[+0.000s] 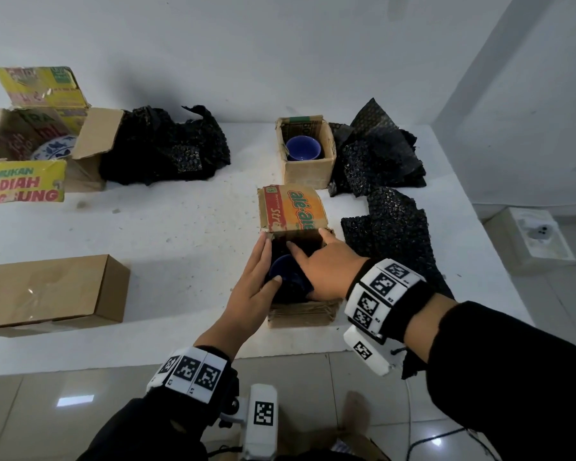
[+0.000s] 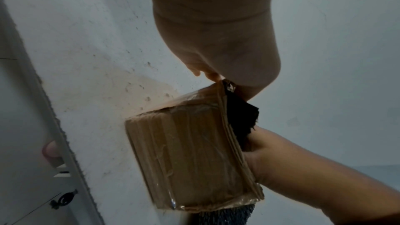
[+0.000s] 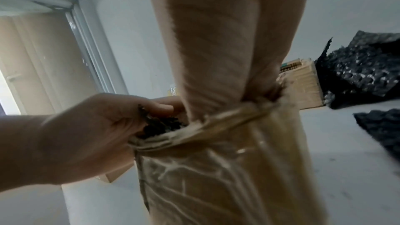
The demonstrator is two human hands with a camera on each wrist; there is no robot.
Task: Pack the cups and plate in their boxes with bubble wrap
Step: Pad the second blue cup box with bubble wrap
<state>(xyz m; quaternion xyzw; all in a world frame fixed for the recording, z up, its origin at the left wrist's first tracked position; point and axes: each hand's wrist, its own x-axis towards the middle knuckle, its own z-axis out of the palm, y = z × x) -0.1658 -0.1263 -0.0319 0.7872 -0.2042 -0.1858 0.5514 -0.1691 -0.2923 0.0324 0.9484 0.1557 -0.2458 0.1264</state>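
A small cardboard box point(image 1: 300, 317) stands near the table's front edge, its printed flap point(image 1: 293, 207) raised at the far side. A blue cup point(image 1: 285, 272) sits inside on black bubble wrap point(image 1: 308, 244). My left hand point(image 1: 263, 261) lies along the box's left wall with straight fingers, and its thumb presses at the cup's rim. My right hand point(image 1: 320, 264) is spread over the right side of the opening, index finger reaching inside. The right wrist view shows the left hand's thumb point(image 3: 164, 109) on the wrap point(image 3: 162, 124) at the box rim point(image 3: 227, 119). What lies deeper in the box is hidden.
A second small box point(image 1: 308, 176) behind holds another blue cup point(image 1: 305, 149). A large open box point(image 1: 90, 151) at the far left holds a blue-patterned plate point(image 1: 55, 148). Black bubble wrap lies in piles point(image 1: 160, 151), point(image 1: 376, 151), point(image 1: 389, 227). A shut brown box point(image 1: 54, 291) sits front left.
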